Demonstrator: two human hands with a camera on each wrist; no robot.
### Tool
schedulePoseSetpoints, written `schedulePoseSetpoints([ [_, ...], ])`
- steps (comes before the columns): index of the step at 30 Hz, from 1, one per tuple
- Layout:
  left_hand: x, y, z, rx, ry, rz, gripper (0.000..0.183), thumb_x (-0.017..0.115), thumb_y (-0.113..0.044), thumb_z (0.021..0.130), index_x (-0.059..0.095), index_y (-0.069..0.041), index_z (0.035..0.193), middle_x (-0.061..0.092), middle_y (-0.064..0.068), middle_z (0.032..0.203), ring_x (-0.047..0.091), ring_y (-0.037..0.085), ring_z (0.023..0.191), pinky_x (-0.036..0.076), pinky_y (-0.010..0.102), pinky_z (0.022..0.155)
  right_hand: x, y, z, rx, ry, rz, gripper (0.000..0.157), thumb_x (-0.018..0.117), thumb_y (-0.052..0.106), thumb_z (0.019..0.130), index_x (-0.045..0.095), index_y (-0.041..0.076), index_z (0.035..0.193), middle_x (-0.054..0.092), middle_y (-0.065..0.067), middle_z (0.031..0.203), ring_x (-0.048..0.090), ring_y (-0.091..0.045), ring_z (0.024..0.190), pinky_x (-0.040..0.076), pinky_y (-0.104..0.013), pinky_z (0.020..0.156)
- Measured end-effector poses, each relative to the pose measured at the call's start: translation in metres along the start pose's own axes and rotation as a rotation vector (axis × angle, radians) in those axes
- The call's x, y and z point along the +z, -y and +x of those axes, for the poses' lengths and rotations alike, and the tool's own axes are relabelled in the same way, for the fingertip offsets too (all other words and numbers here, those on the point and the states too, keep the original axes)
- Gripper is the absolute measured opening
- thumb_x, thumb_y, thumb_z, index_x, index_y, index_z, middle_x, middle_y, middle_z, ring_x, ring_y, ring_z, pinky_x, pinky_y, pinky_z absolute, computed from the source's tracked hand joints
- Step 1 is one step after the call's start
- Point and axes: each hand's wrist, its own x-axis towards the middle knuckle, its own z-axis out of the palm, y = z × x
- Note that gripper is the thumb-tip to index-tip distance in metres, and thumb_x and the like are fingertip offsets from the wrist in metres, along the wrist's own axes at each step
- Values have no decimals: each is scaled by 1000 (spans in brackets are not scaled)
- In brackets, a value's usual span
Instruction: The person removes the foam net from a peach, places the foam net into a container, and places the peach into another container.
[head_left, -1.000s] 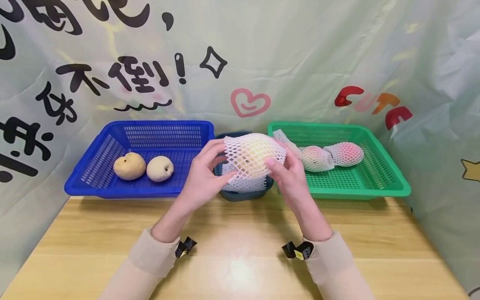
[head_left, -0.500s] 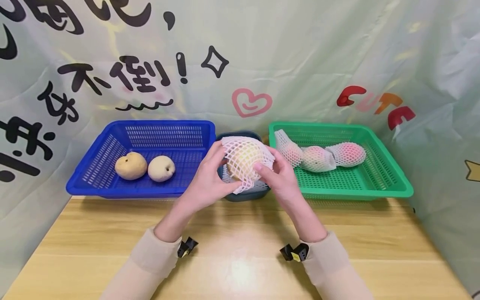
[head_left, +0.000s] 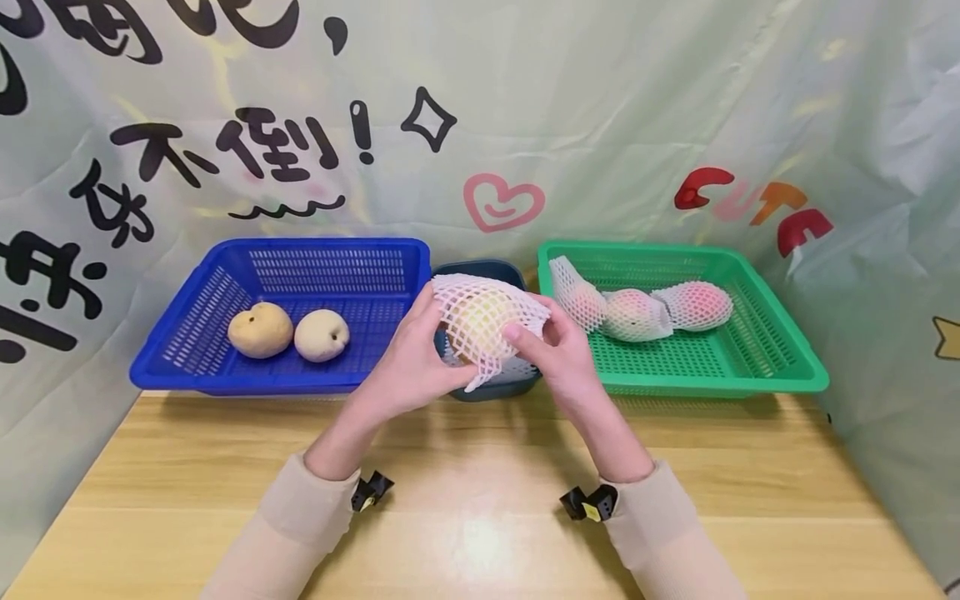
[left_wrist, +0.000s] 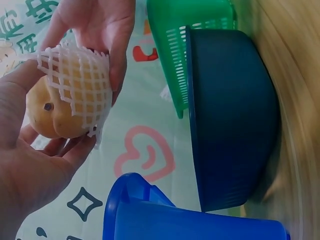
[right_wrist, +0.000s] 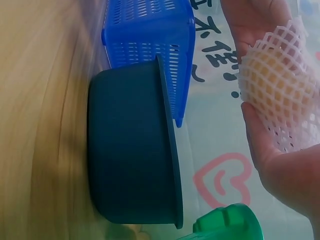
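Observation:
A yellow peach (left_wrist: 56, 116) is held up over the dark bin (left_wrist: 230, 120), partly inside a white foam net sleeve (head_left: 487, 312). In the left wrist view, part of its skin with the dark stem spot is bare. My left hand (head_left: 408, 354) grips the peach from the left, fingers behind and thumb below at the net's edge. From the right, my right hand (head_left: 561, 354) holds the sleeved peach, its thumb pressing on the net in front. The right wrist view shows mesh (right_wrist: 280, 85) covering the peach's other side; the far fingers are partly hidden.
On the left, a blue basket (head_left: 247, 385) holds two bare peaches, one yellowish (head_left: 260, 331) and one paler (head_left: 322, 336). A green basket (head_left: 675, 362) on the right holds three pinkish net-wrapped fruits (head_left: 636, 315). White foam nets lie in the bin between them. A printed cloth hangs behind.
My right hand has moved left, closer to my left hand. The net's left edge has shifted left and its lower edge hangs lower. Both baskets' contents stay as they were.

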Motion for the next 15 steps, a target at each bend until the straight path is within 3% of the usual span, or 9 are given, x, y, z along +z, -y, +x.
schedulePoseSetpoints([
  [4, -4, 1, 1, 3, -9, -49, 71, 86, 2, 71, 55, 4, 135, 41, 21, 151, 43, 31, 139, 51, 47, 104, 1, 2, 2, -25, -39, -8, 36, 68, -1, 96, 61, 1, 131, 68, -2, 110, 66, -12, 93, 60, -27, 78],
  [9, -7, 3, 2, 13, -3, -141, 73, 82, 8, 73, 53, 2, 139, 42, 17, 148, 42, 26, 139, 50, 44, 107, 2, 2, 2, -45, -102, 23, 26, 68, -5, 95, 69, 5, 119, 73, 0, 99, 66, -9, 82, 58, -24, 70],
  [15, -10, 6, 2, 51, -11, -178, 76, 82, 6, 75, 51, -3, 143, 48, 8, 138, 53, 19, 122, 54, 37, 100, 3, -1, 2, -76, -175, 69, 27, 70, -11, 92, 75, 14, 100, 71, 2, 86, 59, -7, 72, 50, -19, 61],
])
